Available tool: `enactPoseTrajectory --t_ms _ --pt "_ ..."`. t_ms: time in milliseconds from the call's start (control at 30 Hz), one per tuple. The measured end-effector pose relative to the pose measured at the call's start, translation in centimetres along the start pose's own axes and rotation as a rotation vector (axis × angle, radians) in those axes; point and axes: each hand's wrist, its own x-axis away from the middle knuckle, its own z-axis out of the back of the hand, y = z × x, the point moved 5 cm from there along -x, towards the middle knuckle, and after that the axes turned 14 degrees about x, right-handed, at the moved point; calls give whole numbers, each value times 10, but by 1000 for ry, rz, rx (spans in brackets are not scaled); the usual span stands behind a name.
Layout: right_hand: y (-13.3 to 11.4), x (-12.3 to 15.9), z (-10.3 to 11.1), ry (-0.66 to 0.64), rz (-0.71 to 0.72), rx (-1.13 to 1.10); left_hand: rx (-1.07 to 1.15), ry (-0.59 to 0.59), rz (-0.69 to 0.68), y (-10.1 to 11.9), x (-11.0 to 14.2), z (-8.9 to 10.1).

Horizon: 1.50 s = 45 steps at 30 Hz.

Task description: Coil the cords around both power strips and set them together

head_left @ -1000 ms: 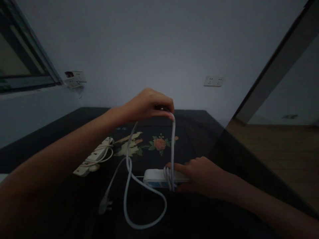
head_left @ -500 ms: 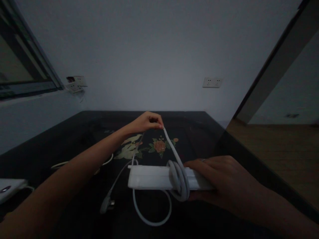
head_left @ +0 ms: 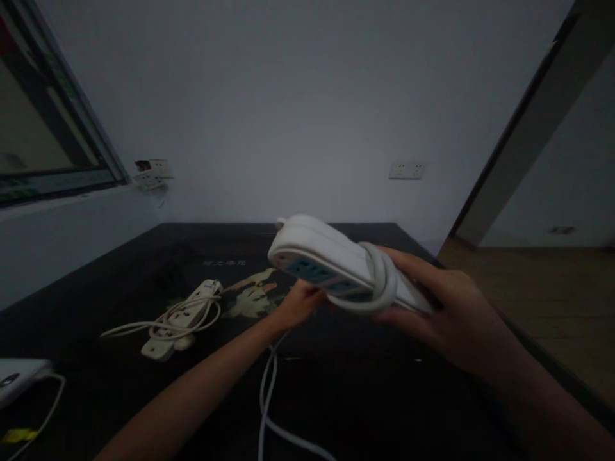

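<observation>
My right hand point(head_left: 442, 294) is wrapped round one end of a white power strip point(head_left: 327, 246), which is tilted with its blue-green socket face turned down and to the left. Several turns of grey-white cable point(head_left: 384, 282) circle the strip close to my fingers. Below and partly behind the strip is my left hand point(head_left: 302, 304), its fingers closed on the cable and partly hidden. From that hand the loose cable point(head_left: 268, 384) drops toward the bottom of the view; its plug is out of sight.
On the dark table point(head_left: 384, 397) lies a second power strip point(head_left: 192, 307) with a cream cable looped over it. A white device point(head_left: 22, 378) with a cord sits at the left edge, near a yellow tag point(head_left: 18, 435). Wall sockets point(head_left: 406, 169) are beyond the table.
My right hand has raised and tilted the power strip, exposing its socket face. My left hand has moved from above the strip to below and behind it, carrying the cable round.
</observation>
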Motion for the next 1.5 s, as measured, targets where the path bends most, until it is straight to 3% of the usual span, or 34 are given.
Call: enactPoseTrajectory --t_ms 100,233,267,333,433,500,600,700,900,1100,1233,1367,1500 --pt "7 -14 4 69 -60 22 -9 -2 -36 4 -1 -7" --pt "17 -28 7 109 -120 40 -223 133 -160 21 19 11" --pt "21 -29 5 97 -139 48 -312 193 -147 24 31 18" --pt "28 -30 1 80 -172 68 -514 266 16 24 58 27" --pt "36 -28 -10 65 -197 67 -782 35 415 9 102 15" --pt "40 -28 -19 41 -206 59 -910 -109 611 -3 126 2" --pt "43 -28 -28 22 -220 51 -1015 -214 744 -20 146 -13" --pt "45 -27 -32 14 -231 28 -1035 -245 766 -31 149 -15" --pt "53 -22 -40 13 -256 0 -1088 -324 629 -22 124 -3" --pt "76 -25 -56 20 -273 27 -1169 -595 355 19 83 -1" --pt "98 -24 -77 -15 -333 44 -1199 -638 186 55 63 2" --pt "115 -18 -98 -82 -403 72 -887 -459 -27 88 53 18" --pt "124 -12 -105 -106 -428 104 -354 10 -139 88 51 61"
